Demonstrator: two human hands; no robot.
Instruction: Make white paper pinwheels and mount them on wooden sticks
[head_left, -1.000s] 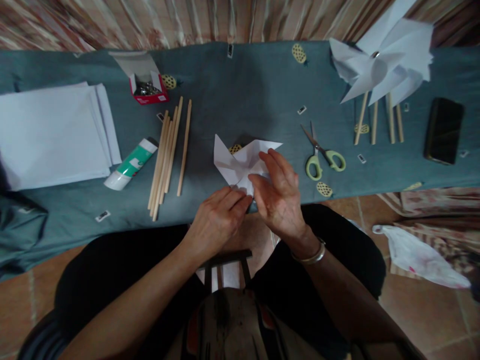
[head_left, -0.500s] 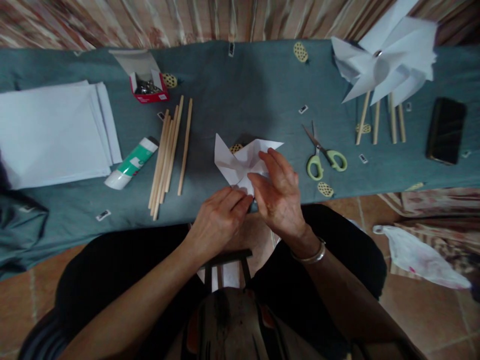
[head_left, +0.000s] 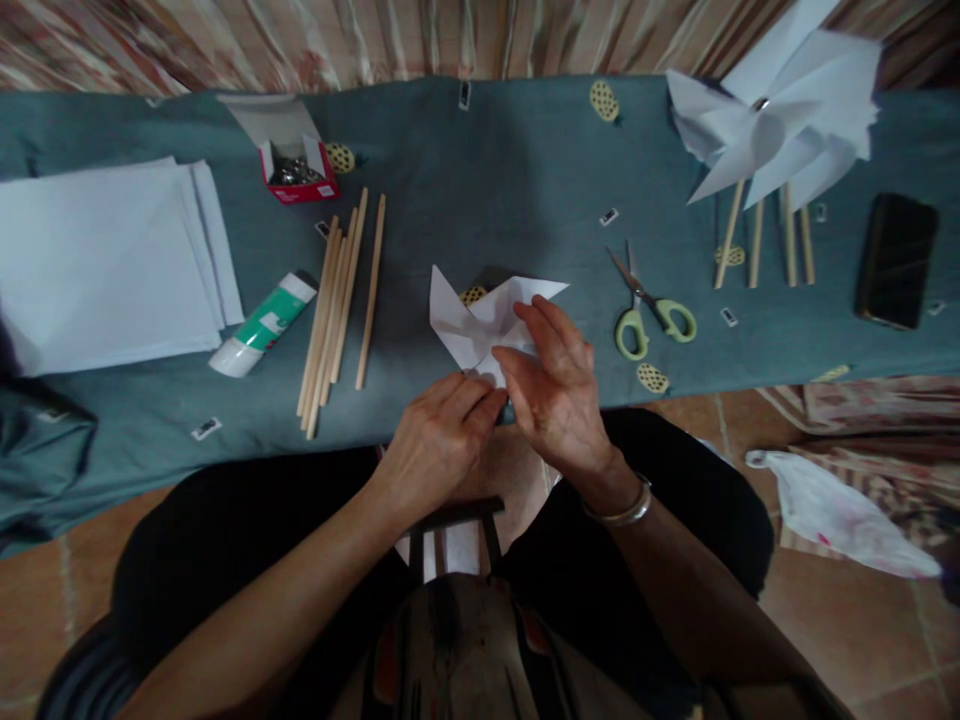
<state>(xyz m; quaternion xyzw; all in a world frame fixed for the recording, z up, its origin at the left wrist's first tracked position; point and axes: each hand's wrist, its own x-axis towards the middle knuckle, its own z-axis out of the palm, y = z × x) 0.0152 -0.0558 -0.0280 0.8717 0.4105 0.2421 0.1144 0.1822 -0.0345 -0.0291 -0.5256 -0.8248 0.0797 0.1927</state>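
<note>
A white paper pinwheel (head_left: 469, 335) lies near the front edge of the table, its pointed vanes folded in toward the middle. My left hand (head_left: 442, 430) is closed on its lower edge, with thumb and forefinger together on the paper. Over the right side of the pinwheel is my right hand (head_left: 559, 385), its thumb and fingers curved and pressed on the folded vanes near the centre. The palm and fingers hide part of the paper there. Right of this hand lie scissors (head_left: 637, 295) with green handles, blades parted a little.
Several wooden sticks (head_left: 334, 310) lie left of the pinwheel, beside a glue tube (head_left: 264, 325). Behind them stands a red box (head_left: 296, 178) of small metal pieces. White paper sheets (head_left: 105, 270) are stacked far left. Finished pinwheels (head_left: 795, 120) on sticks and a phone (head_left: 896, 262) lie right.
My right hand has shifted very slightly left over the vanes. My left hand keeps its grip, and the pinwheel stays in place.
</note>
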